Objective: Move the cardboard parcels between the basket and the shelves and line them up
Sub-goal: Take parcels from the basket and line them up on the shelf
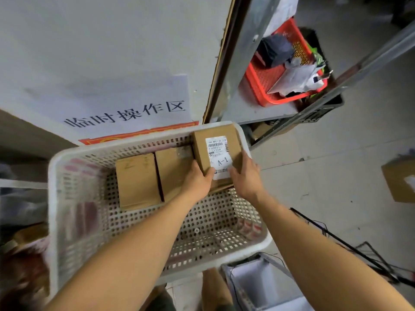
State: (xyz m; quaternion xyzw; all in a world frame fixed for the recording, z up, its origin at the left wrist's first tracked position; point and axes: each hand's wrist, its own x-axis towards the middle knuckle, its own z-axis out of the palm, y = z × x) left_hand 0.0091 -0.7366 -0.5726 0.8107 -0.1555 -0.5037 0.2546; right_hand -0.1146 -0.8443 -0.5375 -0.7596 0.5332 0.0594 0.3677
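Both of your hands are on the labelled parcel [216, 151] marked A-1 — your left hand [197, 184] grips its near left edge, thumb on the label, and your right hand [246, 176] clasps the near right corner. The parcel sits at the far right corner of the white basket [67, 221], raised above two plain parcels [155, 178] lying side by side on the basket floor to its left. Beyond, a red basket [269, 86] rests on the metal shelf [244, 108].
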